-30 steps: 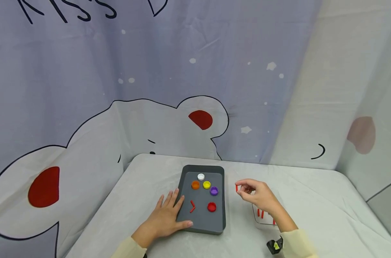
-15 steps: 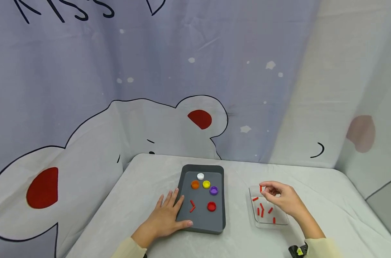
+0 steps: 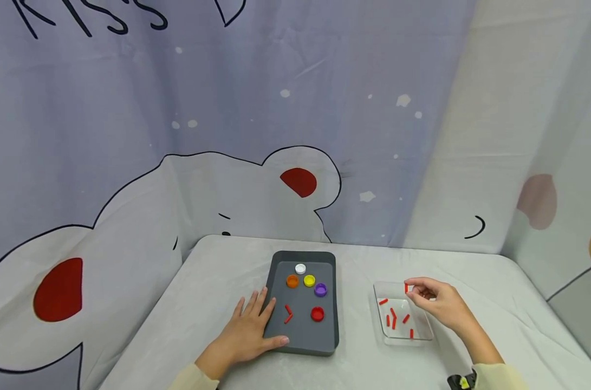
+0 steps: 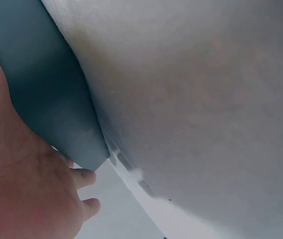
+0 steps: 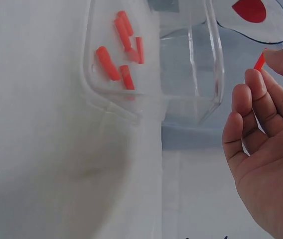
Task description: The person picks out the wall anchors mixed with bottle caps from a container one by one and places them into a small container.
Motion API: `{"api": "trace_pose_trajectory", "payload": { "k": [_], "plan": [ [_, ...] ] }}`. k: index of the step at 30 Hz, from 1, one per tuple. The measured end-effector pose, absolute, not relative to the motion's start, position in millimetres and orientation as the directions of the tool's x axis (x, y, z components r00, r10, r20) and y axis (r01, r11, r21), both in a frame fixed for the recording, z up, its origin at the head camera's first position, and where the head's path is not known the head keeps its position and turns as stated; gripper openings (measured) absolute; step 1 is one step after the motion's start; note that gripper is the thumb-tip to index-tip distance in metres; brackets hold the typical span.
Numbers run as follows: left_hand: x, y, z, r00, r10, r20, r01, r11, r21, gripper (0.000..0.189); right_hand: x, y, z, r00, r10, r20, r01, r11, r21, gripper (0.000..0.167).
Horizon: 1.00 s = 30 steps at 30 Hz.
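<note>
1. Cream sleeves (image 3: 193,378) are framing the near side; the left hand (image 3: 244,336) is resting, fingers spread, over the left edge of the dark gray tray (image 3: 305,340).
2. Nearby on the right, six loose red rods (image 3: 394,323) are lying in the clear plastic box (image 3: 422,327). They are looking light and stiff, their round sides likely rolling when nudged, so pinching across the middle is seeming surest.
3. Above the box's far right part, the right hand (image 3: 441,304) is pinching a held red rod (image 3: 406,287) roughly upright between thumb and fingertip; gentle pressure is probably sufficing.
4. Inside the tray, two angled red rods (image 3: 288,310) are lying left of the red cap (image 3: 317,314).
5. Farther, purple (image 3: 320,290), orange (image 3: 292,281), yellow (image 3: 309,280) and white caps (image 3: 300,268) are sitting apart, probably rigid, their rims offering finger holds.
</note>
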State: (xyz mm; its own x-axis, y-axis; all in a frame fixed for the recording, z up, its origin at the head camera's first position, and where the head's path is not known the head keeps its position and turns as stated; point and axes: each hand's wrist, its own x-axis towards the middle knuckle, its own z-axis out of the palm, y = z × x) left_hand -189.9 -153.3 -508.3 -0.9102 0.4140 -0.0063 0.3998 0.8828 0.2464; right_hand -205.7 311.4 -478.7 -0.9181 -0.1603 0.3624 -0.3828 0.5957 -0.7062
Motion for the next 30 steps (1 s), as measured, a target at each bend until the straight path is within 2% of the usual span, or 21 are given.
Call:
{"api": "trace_pose_trajectory", "payload": {
  "k": [13,18,30],
  "plan": [
    [-190,-155,-509,-0.912,0.410,0.006,0.398,0.881,0.254,0.101,-212,308,-481,-0.937,-0.167,0.307,-0.345,0.576,-0.741,0.030],
    [-190,-156,-511,-0.910,0.414,0.014,0.403,0.878,0.258,0.101,-215,287,-479,-0.934,-0.209,0.290,-0.357,0.574,-0.737,0.028],
    [-191,-155,-515,-0.902,0.429,0.044,0.426,0.869,0.250,0.100,-226,221,-475,-0.875,-0.389,0.287,-0.464,0.511,-0.724,0.023]
  ]
}}
